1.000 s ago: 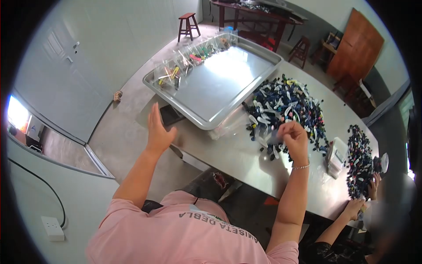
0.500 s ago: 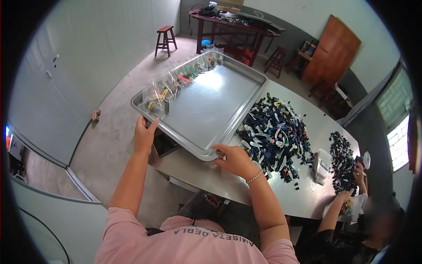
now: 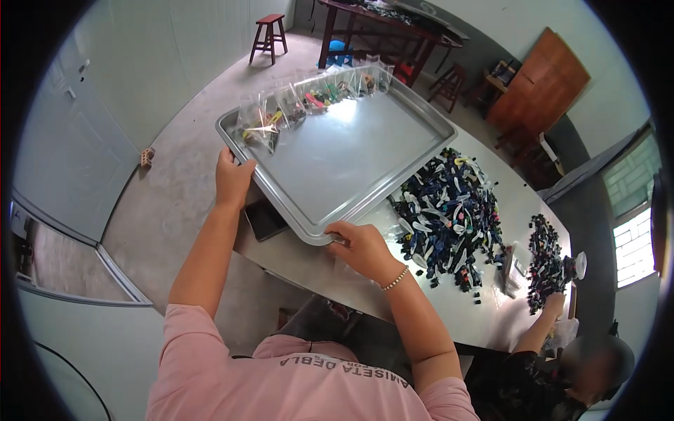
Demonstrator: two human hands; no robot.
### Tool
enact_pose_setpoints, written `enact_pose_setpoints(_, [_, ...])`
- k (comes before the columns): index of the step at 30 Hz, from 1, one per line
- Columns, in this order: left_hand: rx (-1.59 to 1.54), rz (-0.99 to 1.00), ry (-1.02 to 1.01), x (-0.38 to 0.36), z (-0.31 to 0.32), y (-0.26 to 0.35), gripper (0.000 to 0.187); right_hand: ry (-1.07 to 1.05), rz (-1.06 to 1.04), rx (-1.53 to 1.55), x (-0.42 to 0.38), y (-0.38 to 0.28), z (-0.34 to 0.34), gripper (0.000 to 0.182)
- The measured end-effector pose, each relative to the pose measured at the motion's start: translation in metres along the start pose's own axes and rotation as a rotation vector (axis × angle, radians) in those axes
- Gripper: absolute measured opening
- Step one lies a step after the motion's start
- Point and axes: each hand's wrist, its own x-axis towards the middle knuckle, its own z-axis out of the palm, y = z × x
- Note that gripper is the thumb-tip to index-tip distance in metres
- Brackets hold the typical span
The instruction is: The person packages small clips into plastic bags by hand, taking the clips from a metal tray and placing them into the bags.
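A large shallow metal tray [image 3: 351, 151] is held between my two hands over the left part of the table. My left hand [image 3: 233, 177] grips its near left rim, the thumb on top and the fingers mostly hidden beneath. My right hand [image 3: 361, 250] closes around the near right corner. Along the tray's far left side lies a row of clear plastic bags [image 3: 309, 102] with small colourful pieces inside. Right of the tray, a big pile of small dark, white and coloured clips [image 3: 453, 217] covers part of the table.
On the metal table [image 3: 337, 284] a dark flat object [image 3: 265, 219] lies beneath the tray's left edge. A second pile of small dark pieces [image 3: 544, 263] is at the right, where a co-worker's hand [image 3: 555, 304] reaches. A stool [image 3: 269, 38] and a wooden table [image 3: 393, 24] stand behind.
The tray has turned clockwise, its far end swinging right, while both hands keep their grip. More of the dark flat object shows. The co-worker's hands have shifted at the right pile.
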Motion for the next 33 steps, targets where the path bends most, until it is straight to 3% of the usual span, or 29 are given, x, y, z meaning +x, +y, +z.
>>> enact_pose_setpoints(8, [0.104,-0.071,-0.085,0.012,-0.018,-0.009,0.047,0.075,-0.048,-0.047,-0.016,-0.021,0.0,0.049])
enact_pose_setpoints(10, [0.506,0.27,0.284,-0.006,-0.009,0.001,0.052,0.113,-0.013,-0.021,-0.032,-0.014,-0.005,0.049])
enact_pose_setpoints(11, [0.505,0.27,0.272,-0.016,-0.008,0.007,0.052,0.177,0.038,0.102,-0.04,-0.009,-0.008,0.047])
enact_pose_setpoints(13, [0.403,0.474,0.145,-0.064,0.002,0.052,0.053,0.309,0.097,0.354,-0.056,0.006,-0.018,0.044])
enact_pose_setpoints(15, [0.037,0.345,-0.21,-0.102,0.02,0.059,0.047,0.402,0.189,0.603,-0.072,0.008,-0.036,0.045])
enact_pose_setpoints(17, [0.195,0.315,-0.579,-0.157,0.041,0.093,0.047,0.465,0.154,0.863,-0.086,0.027,-0.048,0.052])
enact_pose_setpoints(19, [0.205,0.249,-0.819,-0.196,0.068,0.093,0.056,0.525,0.073,1.042,-0.1,0.034,-0.055,0.057])
enact_pose_setpoints(21, [0.261,0.223,-0.935,-0.225,0.096,0.08,0.066,0.608,0.081,1.07,-0.113,0.036,-0.062,0.046])
enact_pose_setpoints(22, [0.263,0.226,-0.947,-0.233,0.107,0.073,0.066,0.668,0.093,1.09,-0.119,0.029,-0.064,0.042])
enact_pose_setpoints(23, [0.192,0.113,-1.012,-0.24,0.119,0.067,0.069,0.742,0.133,1.093,-0.124,0.022,-0.065,0.029])
enact_pose_setpoints(24, [0.121,-0.001,-1.073,-0.247,0.129,0.065,0.072,0.755,0.131,1.093,-0.131,0.029,-0.065,0.029])
enact_pose_setpoints(26, [0.154,-0.016,-1.016,-0.259,0.143,0.066,0.062,0.92,0.183,1.195,-0.145,0.054,-0.061,0.019])
enact_pose_setpoints(28, [-0.236,-0.207,-0.899,-0.256,0.166,0.053,0.044,0.951,0.157,1.246,-0.159,0.065,-0.059,0.011])
enact_pose_setpoints(29, [-0.26,-0.23,-0.856,-0.257,0.175,0.052,0.025,0.965,0.164,1.258,-0.164,0.069,-0.055,0.01])
enact_pose_setpoints(33, [-0.355,-0.339,-0.894,-0.256,0.193,0.053,0.022,0.948,0.202,1.26,-0.186,0.067,-0.053,0.007])
